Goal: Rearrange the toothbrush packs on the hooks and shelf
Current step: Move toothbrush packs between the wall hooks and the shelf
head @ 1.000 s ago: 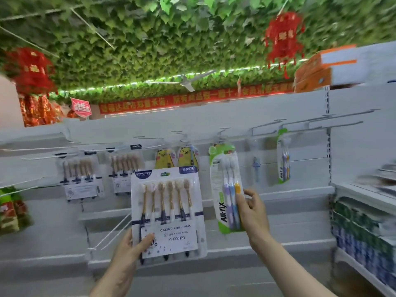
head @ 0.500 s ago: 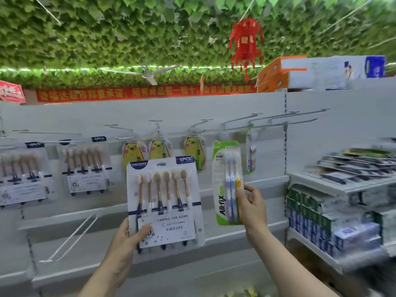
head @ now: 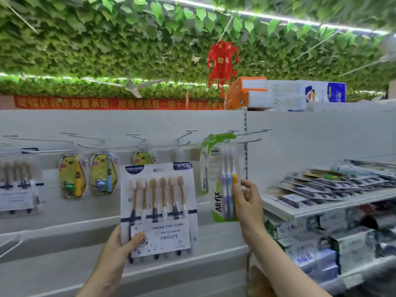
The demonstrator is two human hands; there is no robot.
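Note:
My left hand point(head: 120, 246) grips the lower left corner of a white six-brush Yikojife pack point(head: 158, 209), held upright in front of the hook wall. My right hand point(head: 248, 202) pinches the right edge of a green All-fix three-brush pack point(head: 222, 181), raised so its top is level with a white wall hook point(head: 249, 133). Another green All-fix pack point(head: 204, 166) hangs just behind it. Yellow bear-shaped kids' packs point(head: 72, 176) point(head: 104, 173) point(head: 143, 157) hang on hooks to the left. More six-brush packs point(head: 17, 185) hang at the far left.
An empty hook point(head: 186, 137) juts out left of the green packs. At the right, a white shelf point(head: 321, 207) carries several flat toothbrush packs, with boxed goods below it. Tissue cartons point(head: 246, 93) sit on top of the shelving. Bare white ledges run below the hooks.
The view has swung right along the shelving. My right hand has carried the green pack up and to the right, up to the hooks. My left hand keeps holding the six-brush pack.

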